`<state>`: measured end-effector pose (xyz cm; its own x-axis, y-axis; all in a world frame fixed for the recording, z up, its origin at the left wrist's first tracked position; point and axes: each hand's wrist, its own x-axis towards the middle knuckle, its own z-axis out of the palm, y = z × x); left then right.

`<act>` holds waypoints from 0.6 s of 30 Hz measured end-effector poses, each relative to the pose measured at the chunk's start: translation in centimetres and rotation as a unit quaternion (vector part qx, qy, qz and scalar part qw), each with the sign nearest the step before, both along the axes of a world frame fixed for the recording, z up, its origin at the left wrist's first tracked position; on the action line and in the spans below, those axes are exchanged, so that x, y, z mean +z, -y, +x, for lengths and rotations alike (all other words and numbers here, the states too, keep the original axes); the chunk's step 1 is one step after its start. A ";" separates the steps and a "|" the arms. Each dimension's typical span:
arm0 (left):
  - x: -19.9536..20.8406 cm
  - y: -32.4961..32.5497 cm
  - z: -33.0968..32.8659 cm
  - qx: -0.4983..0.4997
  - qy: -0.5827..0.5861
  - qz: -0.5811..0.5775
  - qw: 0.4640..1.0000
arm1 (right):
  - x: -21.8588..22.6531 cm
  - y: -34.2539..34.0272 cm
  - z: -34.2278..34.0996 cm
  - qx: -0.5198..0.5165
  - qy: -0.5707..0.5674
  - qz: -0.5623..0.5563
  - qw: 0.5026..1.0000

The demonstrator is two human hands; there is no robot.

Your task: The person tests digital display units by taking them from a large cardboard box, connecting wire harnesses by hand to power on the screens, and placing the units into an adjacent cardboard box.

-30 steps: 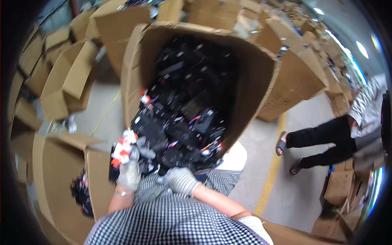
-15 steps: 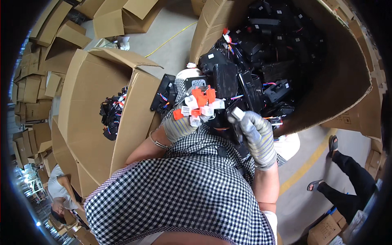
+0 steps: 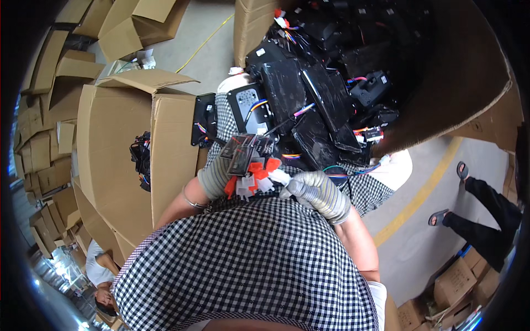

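In a striped grey glove, my left hand [image 3: 214,176] is closed around a bundle of small black modules [image 3: 247,151]. Red and white connectors [image 3: 255,179] stick out of the bundle's near side. My right hand [image 3: 319,194], gloved too, pinches a white connector [image 3: 280,176] at the right edge of that cluster. Black plastic housings [image 3: 284,91] with coloured wires lie beyond my hands, across my lap and into the large carton. Among them is one housing with a grey, dotted face [image 3: 247,105]. What my left fingers cover is hidden.
A large open cardboard box [image 3: 475,71] full of black parts tips toward me at the far right. Another open box [image 3: 116,154] on the left holds more black parts [image 3: 141,160]. Stacked cartons line the left. A person's legs [image 3: 480,220] show at right, another person at lower left.
The bundle has turned, so its black modules now face up, and it sits closer to my body. My right hand has moved left and nearer, onto the connectors. The view has shifted slightly.
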<state>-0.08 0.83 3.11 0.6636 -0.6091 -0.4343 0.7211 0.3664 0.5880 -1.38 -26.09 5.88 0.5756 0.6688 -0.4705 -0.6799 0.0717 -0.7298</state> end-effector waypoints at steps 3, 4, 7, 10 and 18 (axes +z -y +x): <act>0.7 1.2 -0.6 0.049 -0.036 0.112 0.992 | -0.8 0.4 0.0 0.047 0.014 0.029 0.998; 1.0 1.3 -0.3 0.042 -0.039 0.115 0.992 | -1.2 0.2 -0.1 0.042 0.018 0.031 0.998; 3.4 2.3 0.9 -0.046 0.009 0.141 0.989 | -1.4 -0.3 0.1 0.021 0.078 0.023 0.996; 5.7 1.4 2.1 -0.298 0.180 0.336 0.875 | -2.1 -0.1 0.0 0.026 0.141 0.032 0.989; 2.5 0.6 1.9 -0.342 0.432 0.337 0.763 | -3.5 -0.5 -0.7 0.010 0.196 0.049 0.979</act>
